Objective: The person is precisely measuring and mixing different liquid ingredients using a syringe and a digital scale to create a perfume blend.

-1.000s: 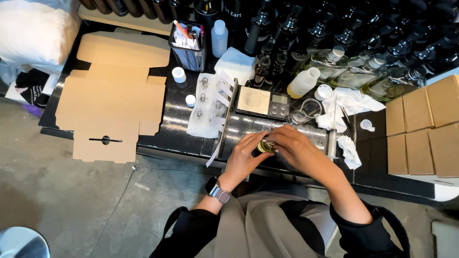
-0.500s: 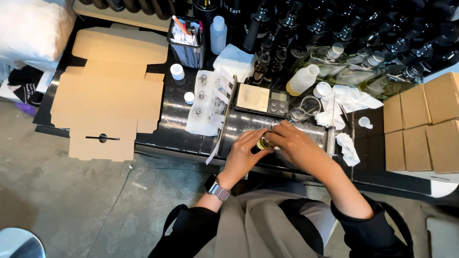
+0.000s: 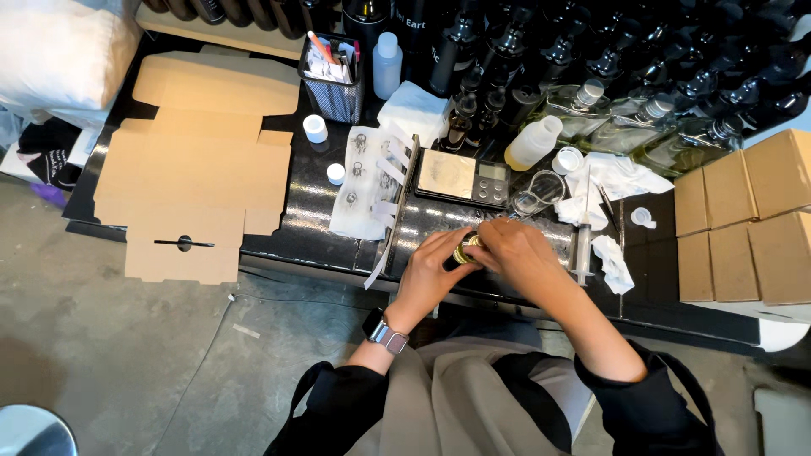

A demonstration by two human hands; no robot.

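gripping a small dark bottle point(image 3: 457, 256) in my closed left hand point(image 3: 432, 274), i am pinching its gold cap point(image 3: 465, 248) with my right hand point(image 3: 517, 253) above the tabletop point(image 3: 304, 228).

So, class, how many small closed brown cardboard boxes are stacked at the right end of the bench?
6 show: top row; bottom row. More may be hidden beyond the frame's edge.

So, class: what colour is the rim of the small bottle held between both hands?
Gold, on the small dark bottle; the head view, the only one, shows it.
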